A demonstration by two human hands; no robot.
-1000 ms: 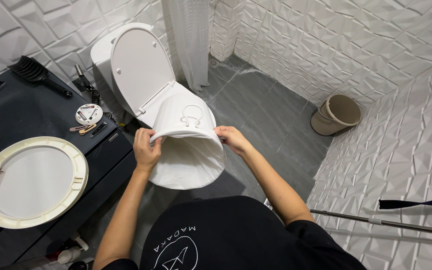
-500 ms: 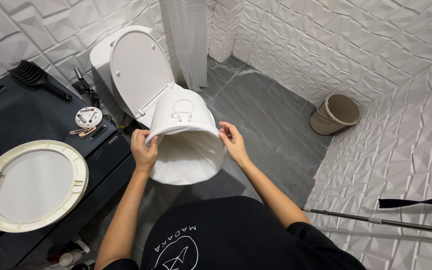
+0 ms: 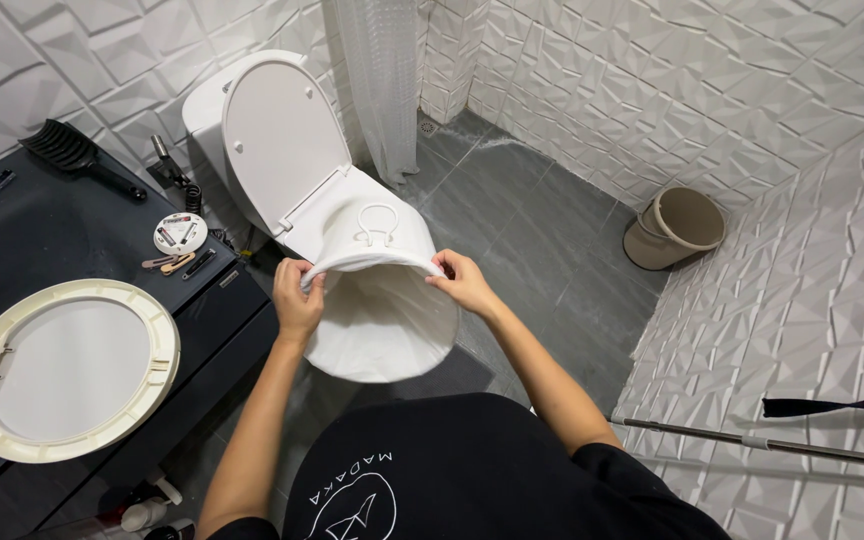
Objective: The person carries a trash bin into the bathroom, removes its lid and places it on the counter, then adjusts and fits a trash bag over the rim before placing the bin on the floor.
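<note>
Left hand [image 3: 299, 298]: closed on the left edge of a white cover [image 3: 382, 320], fingers curled over the fabric, thumb beneath. Forearm runs down toward a black shirt [image 3: 452, 470].

Right hand [image 3: 462, 281]: pinching the right edge of the same cover, fingertips on the rim, wrist bent outward.

Cover: white, thin, stretched between both hands over the front of the toilet [image 3: 252, 140]. Upper edge pulled into an arch. Lower part hangs as a rounded pouch over the bowl's front. A white loop [image 3: 377, 225] lies on the surface just behind the arched edge.

Toilet: white, lid [image 3: 282, 135] raised and leaning back against the tank. A dark hose fitting [image 3: 174, 172] shows at the left of the tank.

Counter [image 3: 62, 230]: dark, left of the toilet. Bears an old cream-coloured seat [image 3: 67, 370] lying flat, a round white dish [image 3: 179, 232] of small parts, several loose small pieces [image 3: 177, 262] just beside it, and a black brush [image 3: 77, 155] near the wall.

Floor [image 3: 532, 220]: grey tile. A beige bucket [image 3: 677, 228] stands tilted against the right wall, well apart from the hands. A clear curtain [image 3: 382, 80] hangs behind the toilet.

Lower right: a metal pole [image 3: 752, 442] and a black strap [image 3: 837, 405] against white relief tiles [image 3: 802, 130].
</note>
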